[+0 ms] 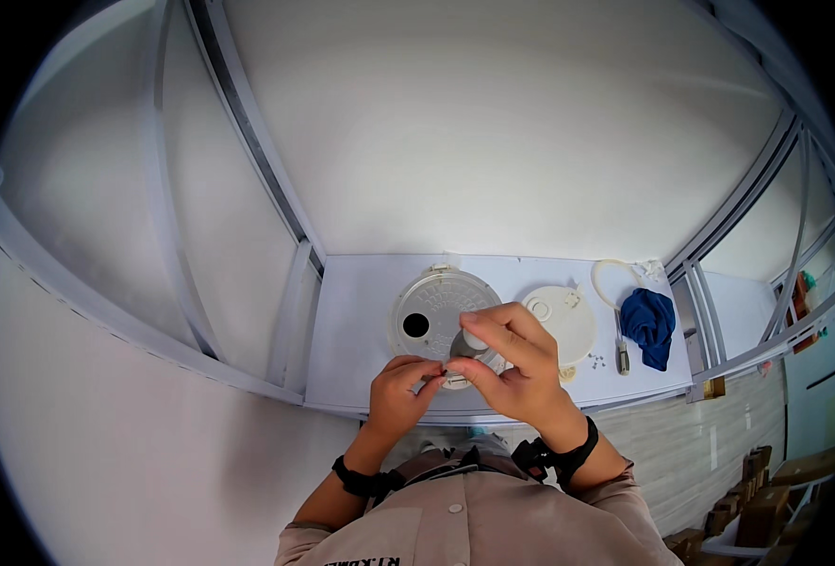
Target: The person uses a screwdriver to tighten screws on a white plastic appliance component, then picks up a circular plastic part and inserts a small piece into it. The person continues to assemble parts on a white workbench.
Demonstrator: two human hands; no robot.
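In the head view, holds in the right hand (526, 373) a grey-and-white rounded piece (474, 346), thumb and index finger parted by just its width, closed about it from below and above. Has it out at the fingertips, left of the palm, over the near right part of a round off-white housing (450, 300) with a dark hole (415, 325). Pinches with the left hand (396, 391), thumb and fingertips drawn nearly together, a small dark piece (446, 373), too small to identify, just beside the right thumb's tip. Cannot tell whether the two pieces touch. Has on the white table (349, 349), right of the housing, an off-white round cover (573, 330), then scattered small screws (597, 360), a screwdriver (622, 357), a pale hose (601, 274) and a crumpled blue cloth (648, 325). Wears a black band (365, 481) on each wrist.
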